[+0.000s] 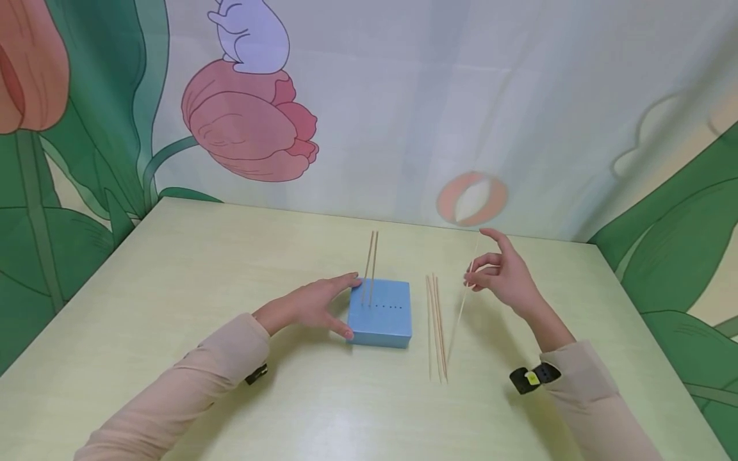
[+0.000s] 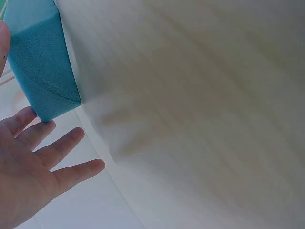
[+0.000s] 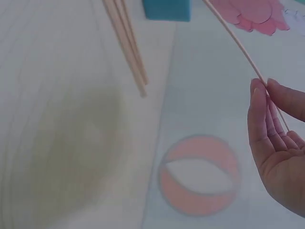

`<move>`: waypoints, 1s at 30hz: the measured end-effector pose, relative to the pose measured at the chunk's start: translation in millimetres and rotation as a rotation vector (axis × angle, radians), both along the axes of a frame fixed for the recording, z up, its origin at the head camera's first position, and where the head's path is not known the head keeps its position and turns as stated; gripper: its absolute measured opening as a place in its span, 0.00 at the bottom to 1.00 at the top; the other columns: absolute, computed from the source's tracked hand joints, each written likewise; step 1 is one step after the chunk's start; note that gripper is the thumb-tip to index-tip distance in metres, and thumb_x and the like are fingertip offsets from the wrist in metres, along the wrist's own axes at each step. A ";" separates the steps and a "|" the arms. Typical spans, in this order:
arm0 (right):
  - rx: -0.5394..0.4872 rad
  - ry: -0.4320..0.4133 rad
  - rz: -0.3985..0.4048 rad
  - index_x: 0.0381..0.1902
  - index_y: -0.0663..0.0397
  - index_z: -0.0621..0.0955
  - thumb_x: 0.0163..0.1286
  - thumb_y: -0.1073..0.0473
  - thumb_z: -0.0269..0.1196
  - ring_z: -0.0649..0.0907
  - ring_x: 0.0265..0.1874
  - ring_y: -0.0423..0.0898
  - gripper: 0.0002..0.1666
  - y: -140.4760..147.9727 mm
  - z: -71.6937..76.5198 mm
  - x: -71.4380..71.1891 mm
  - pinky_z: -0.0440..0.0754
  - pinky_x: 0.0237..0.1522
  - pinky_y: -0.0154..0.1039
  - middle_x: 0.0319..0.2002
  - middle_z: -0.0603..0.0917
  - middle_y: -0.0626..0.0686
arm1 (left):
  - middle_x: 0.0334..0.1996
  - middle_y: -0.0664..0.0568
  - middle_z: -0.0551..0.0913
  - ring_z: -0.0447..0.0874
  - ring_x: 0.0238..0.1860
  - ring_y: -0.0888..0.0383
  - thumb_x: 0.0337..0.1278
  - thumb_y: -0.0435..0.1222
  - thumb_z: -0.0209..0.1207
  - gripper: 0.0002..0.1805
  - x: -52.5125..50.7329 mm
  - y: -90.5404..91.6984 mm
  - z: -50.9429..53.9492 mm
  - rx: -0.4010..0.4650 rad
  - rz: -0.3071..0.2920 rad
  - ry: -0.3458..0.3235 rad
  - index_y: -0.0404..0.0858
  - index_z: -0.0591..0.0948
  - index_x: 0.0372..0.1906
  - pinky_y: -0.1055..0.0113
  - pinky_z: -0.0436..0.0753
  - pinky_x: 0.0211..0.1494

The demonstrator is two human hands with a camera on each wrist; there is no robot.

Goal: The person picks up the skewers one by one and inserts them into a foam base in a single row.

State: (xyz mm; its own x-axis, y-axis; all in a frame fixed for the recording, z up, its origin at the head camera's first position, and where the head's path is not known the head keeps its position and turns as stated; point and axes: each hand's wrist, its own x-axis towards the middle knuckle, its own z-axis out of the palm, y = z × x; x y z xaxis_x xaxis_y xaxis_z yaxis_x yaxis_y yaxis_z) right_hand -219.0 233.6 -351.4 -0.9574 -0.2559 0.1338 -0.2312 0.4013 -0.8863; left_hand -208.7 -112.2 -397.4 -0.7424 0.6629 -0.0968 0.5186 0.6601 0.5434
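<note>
Printed curtain [image 1: 375,128] hangs behind a pale table [image 1: 242,243], with a large orange tulip [image 1: 29,70] and green leaves at its far left, then a pink tulip [image 1: 242,128] on which a pale animal figure [image 1: 254,35] sits. From the lower left comes a beige sleeve [image 1: 190,378], with part of a black strap showing below its cuff.

The left hand [image 1: 311,304] holds the left side of a light blue rectangular block [image 1: 383,326] on the table, its thumb at the near corner and its index finger at the far one. In the left wrist view its other fingers are spread, the last two clear of the block. Two thin wooden sticks [image 1: 375,256] stand side by side in the left part of the block, leaning slightly; a row of small dark holes runs to their right across the top face.

Just right of the block, a few loose sticks [image 3: 124,45] lie close together on the table. Beside them, the right hand [image 1: 500,274] pinches another stick [image 3: 239,44] between thumb and fingertips, above the table; the stick slants, its lower end by the loose ones. I cannot tell whether that end touches the tabletop. Round the right wrist sits a black strap with a yellow piece [image 1: 532,378].
</note>
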 end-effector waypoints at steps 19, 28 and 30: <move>-0.080 0.326 -0.011 0.65 0.51 0.63 0.52 0.77 0.64 0.83 0.25 0.40 0.44 -30.7 32.9 38.0 0.80 0.30 0.31 0.27 0.82 0.48 | 0.69 0.44 0.52 0.53 0.67 0.47 0.35 0.54 0.69 0.55 -0.7 -0.2 -0.6 0.016 -0.004 0.002 0.37 0.57 0.68 0.55 0.57 0.66; -0.062 0.502 0.015 0.38 0.67 0.80 0.48 0.79 0.65 0.82 0.25 0.36 0.16 -47.9 36.2 45.3 0.79 0.31 0.27 0.25 0.83 0.59 | 0.69 0.44 0.52 0.53 0.67 0.47 0.35 0.54 0.69 0.55 0.1 0.6 0.7 0.013 0.000 -0.005 0.37 0.57 0.68 0.54 0.58 0.66; -0.063 0.520 0.020 0.36 0.67 0.80 0.48 0.79 0.65 0.82 0.25 0.35 0.15 -51.7 37.2 45.4 0.79 0.31 0.27 0.25 0.83 0.60 | 0.69 0.44 0.52 0.54 0.67 0.46 0.35 0.54 0.70 0.55 0.1 0.6 1.3 0.016 -0.002 -0.004 0.37 0.57 0.68 0.54 0.58 0.66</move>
State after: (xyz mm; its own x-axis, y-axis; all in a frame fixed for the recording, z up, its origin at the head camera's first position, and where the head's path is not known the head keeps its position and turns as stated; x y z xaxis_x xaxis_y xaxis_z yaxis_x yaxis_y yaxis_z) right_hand -173.7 181.9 -314.2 -0.7556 -0.2495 0.6057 -0.6539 0.3422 -0.6748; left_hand -208.6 -111.6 -396.1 -0.7410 0.6656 -0.0893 0.5174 0.6505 0.5560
